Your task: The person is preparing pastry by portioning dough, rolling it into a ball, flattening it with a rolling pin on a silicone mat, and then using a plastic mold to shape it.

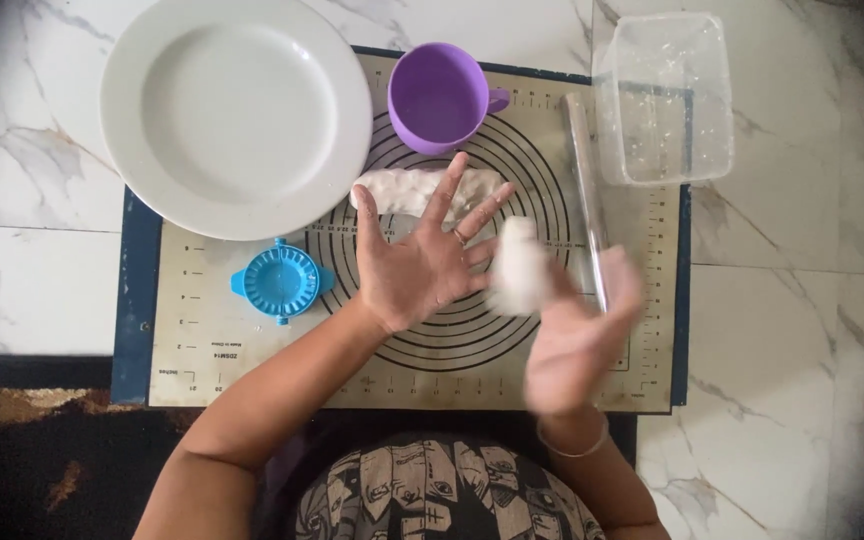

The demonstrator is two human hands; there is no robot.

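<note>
My left hand (422,262) is spread flat with fingers apart over the round markings of a beige baking mat (252,370), holding nothing. Just beyond its fingertips lies a long white dough log (402,188). My right hand (577,340) is blurred in motion to the right, with a small white dough piece (520,268) at its fingertips; whether the fingers grip it is unclear. A clear rolling pin (584,190) lies lengthwise on the mat, beside the right hand.
A white plate (237,115) overlaps the mat's far left corner. A purple cup (439,97) stands at the mat's far edge. A blue dumpling press (281,281) sits left of my left hand. A clear plastic container (664,95) rests at far right on the marble floor.
</note>
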